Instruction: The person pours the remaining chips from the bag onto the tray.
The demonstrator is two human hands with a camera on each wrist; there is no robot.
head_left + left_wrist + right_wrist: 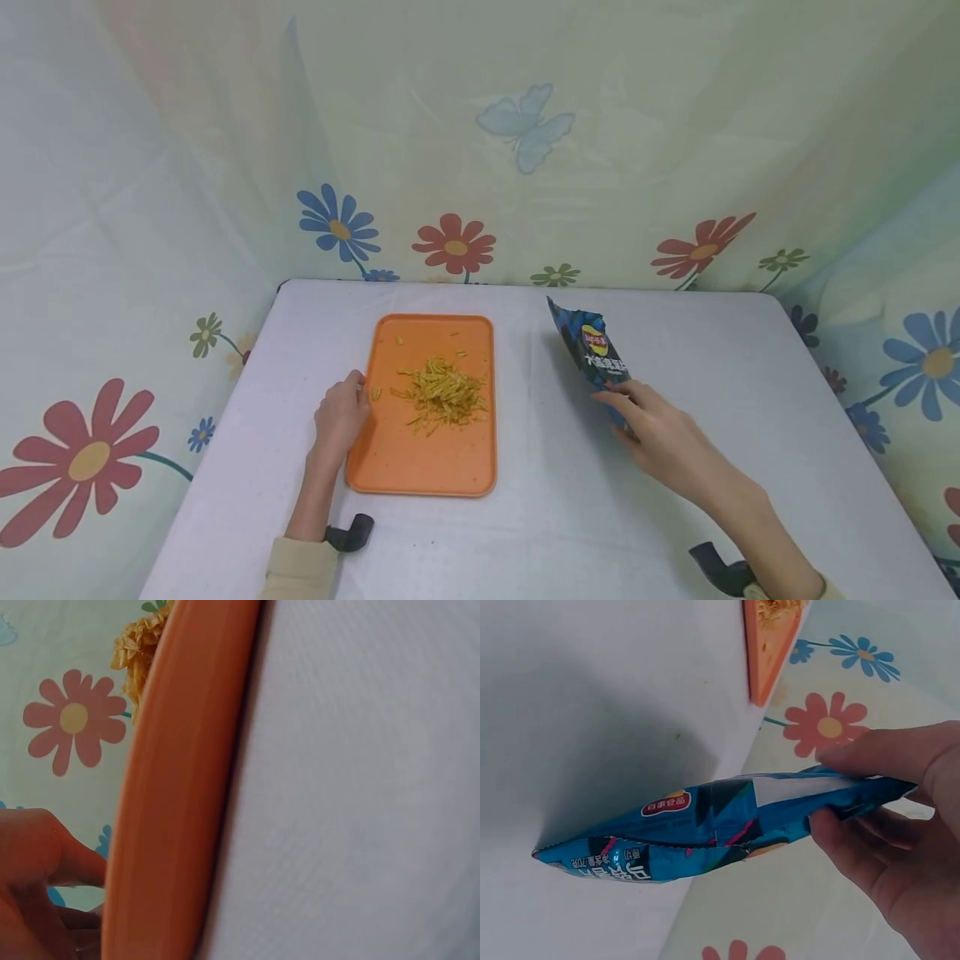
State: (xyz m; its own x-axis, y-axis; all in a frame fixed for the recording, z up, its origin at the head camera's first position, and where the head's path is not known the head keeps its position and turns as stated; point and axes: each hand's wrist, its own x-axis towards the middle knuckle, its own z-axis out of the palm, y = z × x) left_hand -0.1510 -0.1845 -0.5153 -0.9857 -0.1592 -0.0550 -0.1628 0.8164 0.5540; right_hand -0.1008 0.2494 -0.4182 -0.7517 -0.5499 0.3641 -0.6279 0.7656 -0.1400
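Observation:
In my right hand (663, 429) is a dark blue chip bag (592, 343) with a red and yellow logo, pinched between thumb and fingers near one end. The right wrist view shows the bag (697, 832) side-on, flattened and slanting over the white table. My left hand (342, 417) holds the left edge of an orange tray (420, 467), fingers curled at its rim. A heap of thin yellow potato sticks (444, 393) lies on the tray right of its middle, with a few loose pieces around. Close up, the tray's side wall (172, 787) fills the left wrist view's middle.
A white cloth covers the table (540, 533). Behind it and along both sides hangs a pale curtain (420, 108) printed with flowers and a butterfly. Black wrist mounts (350, 533) sit on both forearms. Small crumbs dot the cloth below the tray.

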